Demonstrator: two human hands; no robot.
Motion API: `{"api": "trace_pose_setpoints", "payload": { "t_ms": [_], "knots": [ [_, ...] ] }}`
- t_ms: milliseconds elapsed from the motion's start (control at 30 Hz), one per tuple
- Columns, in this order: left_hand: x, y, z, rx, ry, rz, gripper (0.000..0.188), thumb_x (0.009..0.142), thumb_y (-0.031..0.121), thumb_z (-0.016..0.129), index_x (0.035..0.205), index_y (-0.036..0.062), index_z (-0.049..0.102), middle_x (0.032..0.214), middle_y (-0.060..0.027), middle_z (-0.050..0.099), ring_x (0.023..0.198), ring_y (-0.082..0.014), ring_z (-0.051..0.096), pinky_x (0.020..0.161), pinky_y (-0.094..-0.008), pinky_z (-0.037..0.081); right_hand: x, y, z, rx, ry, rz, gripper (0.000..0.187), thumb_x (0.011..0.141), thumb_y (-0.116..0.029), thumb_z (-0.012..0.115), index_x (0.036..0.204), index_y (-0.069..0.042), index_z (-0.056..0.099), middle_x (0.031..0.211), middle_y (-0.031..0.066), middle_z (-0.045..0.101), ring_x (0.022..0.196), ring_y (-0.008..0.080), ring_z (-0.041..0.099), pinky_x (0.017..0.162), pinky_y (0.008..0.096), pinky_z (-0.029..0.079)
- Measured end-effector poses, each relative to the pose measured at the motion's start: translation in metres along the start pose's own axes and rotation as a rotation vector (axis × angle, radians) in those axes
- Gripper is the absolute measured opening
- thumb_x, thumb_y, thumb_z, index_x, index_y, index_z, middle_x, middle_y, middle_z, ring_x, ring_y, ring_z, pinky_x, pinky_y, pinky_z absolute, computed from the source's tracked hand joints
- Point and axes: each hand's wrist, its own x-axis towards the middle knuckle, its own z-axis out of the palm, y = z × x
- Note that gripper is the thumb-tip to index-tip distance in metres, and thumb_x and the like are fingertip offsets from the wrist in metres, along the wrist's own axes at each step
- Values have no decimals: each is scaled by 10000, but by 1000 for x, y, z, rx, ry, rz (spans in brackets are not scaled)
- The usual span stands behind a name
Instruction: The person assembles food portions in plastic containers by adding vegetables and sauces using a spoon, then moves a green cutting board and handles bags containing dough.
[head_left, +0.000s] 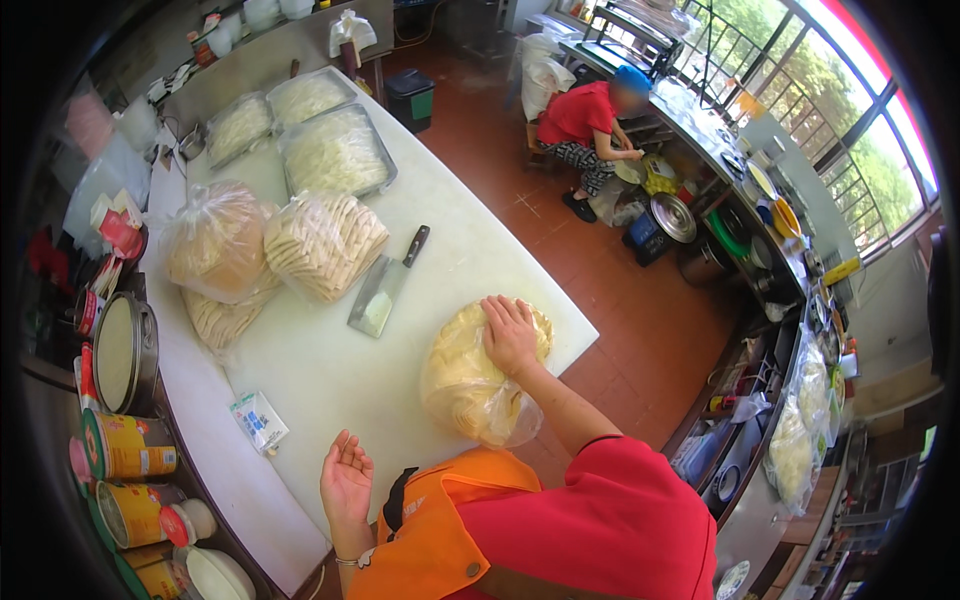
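My right hand [511,335] rests with its fingers stretched out on top of a clear plastic bag [470,385] holding yellowish, layered sheets that look like dough. The bag sits near the right edge of the white table [300,375]. My left hand [347,483] is held over the table's near edge, palm turned up, fingers apart and nothing in it. Beyond the bag, a cleaver [377,297] lies flat, its dark handle pointing away. Left of the cleaver are bags of stacked pale dough sheets [325,245] and a bag of browner contents [218,240].
Trays of pale shreds [337,150] stand at the table's far end. A small white packet [259,422] lies at the left. Cans [135,445] and a round metal tin [122,352] line the left shelf. Another person [580,125] sits low across the red tiled floor, beside a long counter.
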Motion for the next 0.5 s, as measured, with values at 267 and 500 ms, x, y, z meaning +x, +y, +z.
{"api": "trace_pose_setpoints", "payload": {
  "t_ms": [267, 500],
  "knots": [
    [0, -1, -1, 0, -8, 5, 308, 1000, 174, 533, 1250, 0, 574, 1070, -95, 662, 910, -168, 623, 820, -309, 531, 1, 0, 1, 5, 32, -1, 363, 898, -165, 577, 1247, -71, 613, 1267, 75, 638, 1242, 243, 547, 1111, 478, 337],
    [2, 1, -1, 8, -1, 12, 312, 1003, 177, 528, 1257, 0, 571, 1068, -94, 662, 907, -167, 623, 817, -304, 532, 2, -2, -1, 8, 27, 0, 356, 896, -156, 580, 1239, -70, 618, 1261, 76, 640, 1239, 243, 549, 1105, 479, 344]
  ]
}}
